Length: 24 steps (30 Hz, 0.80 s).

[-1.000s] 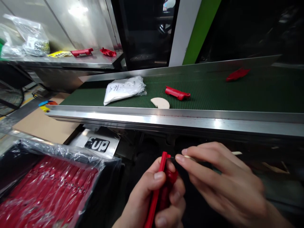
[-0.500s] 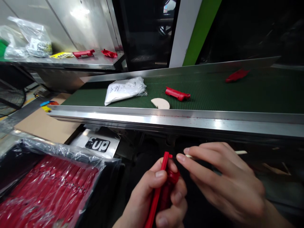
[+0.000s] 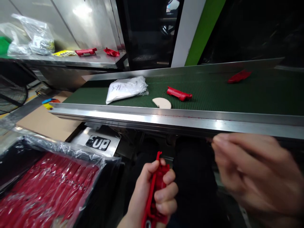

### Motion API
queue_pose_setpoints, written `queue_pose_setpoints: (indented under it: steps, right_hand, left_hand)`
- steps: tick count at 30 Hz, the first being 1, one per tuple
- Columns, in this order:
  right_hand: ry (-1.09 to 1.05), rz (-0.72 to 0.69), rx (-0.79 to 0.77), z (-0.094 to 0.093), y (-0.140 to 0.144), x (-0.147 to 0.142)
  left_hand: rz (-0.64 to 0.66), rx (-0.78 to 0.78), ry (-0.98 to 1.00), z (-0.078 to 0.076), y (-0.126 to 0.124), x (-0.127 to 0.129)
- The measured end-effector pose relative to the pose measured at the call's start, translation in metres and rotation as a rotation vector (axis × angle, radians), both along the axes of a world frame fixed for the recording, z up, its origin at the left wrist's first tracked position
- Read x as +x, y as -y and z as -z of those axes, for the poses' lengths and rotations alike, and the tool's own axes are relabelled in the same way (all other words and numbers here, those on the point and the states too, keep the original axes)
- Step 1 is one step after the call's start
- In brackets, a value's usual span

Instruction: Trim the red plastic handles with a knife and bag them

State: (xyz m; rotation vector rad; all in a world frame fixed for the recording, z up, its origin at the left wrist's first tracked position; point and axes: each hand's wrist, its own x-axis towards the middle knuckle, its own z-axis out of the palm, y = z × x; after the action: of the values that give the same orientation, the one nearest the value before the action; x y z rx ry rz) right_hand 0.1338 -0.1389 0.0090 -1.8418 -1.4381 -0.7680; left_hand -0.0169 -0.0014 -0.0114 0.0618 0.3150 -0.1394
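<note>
1. The left hand (image 3: 154, 193) grips a red part (image 3: 155, 186) low in the view, below the steel edge of the conveyor (image 3: 180, 118).
2. Its fingers (image 3: 167, 196) are curled tight around the part: the thumb presses one side and the other fingers wrap the other.
3. The part stands nearly upright in the fist; its thin top end sticks out above the thumb and its lower end shows under the palm.
4. The right hand (image 3: 254, 171) is off to the right of the part, apart from it and just below the conveyor edge.
5. That hand is blurred; the fingers point left toward the part, but I cannot tell whether they pinch anything.
6. On the green belt (image 3: 237, 95), above the left hand, lie a second red part (image 3: 178, 93) and a pale half-disc (image 3: 161, 103) just beside it.
7. Left of these on the belt lies a white bag (image 3: 125, 88) with writing on it.
8. Far right on the belt lies a third red part (image 3: 238, 76).
9. Below the conveyor, at lower left, a plastic-lined bin (image 3: 47, 186) holds rows of red parts.
10. Beyond the conveyor's left end, a steel worktop (image 3: 71, 61) carries two more red parts and clear bags.
</note>
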Motion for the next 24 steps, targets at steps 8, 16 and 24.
queue_pose_setpoints:
  steps: [8, 16, 24]
  right_hand:
    - [-0.477, -0.056, -0.017, 0.01, -0.005, -0.021]
    - [-0.539, -0.305, -0.203, 0.014, -0.006, -0.06]
    - [-0.518, -0.033, -0.086, 0.027, 0.004, -0.037]
  left_hand:
    - [-0.182, 0.213, -0.069, -0.009, 0.001, 0.008]
    - [-0.447, 0.555, -0.323, -0.011, -0.01, 0.028]
    - [-0.462, 0.689, -0.312, 0.001, -0.017, 0.016]
